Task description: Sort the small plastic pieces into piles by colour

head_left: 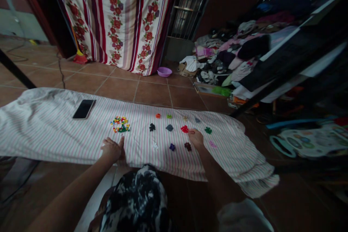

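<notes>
On a striped cloth [138,148] lie small pieces grouped by colour. My right hand [196,138] has its fingertips together at the right edge of the red pile [184,129]; whether a piece is between them is too small to tell. My left hand [112,149] rests on the cloth with fingers apart, just below the mixed multicoloured pile [119,124]. Near the red pile are a grey pile [169,127], a dark green pile [208,130] and a brown pile [187,146]. Further left sit a black pile [152,127] and a white pile [155,145].
A phone [84,109] lies on the cloth's left part. Beyond the cloth are a purple basin [164,71], a floral curtain [116,18] and a heap of clothes [217,56]. Dark poles slant at both sides.
</notes>
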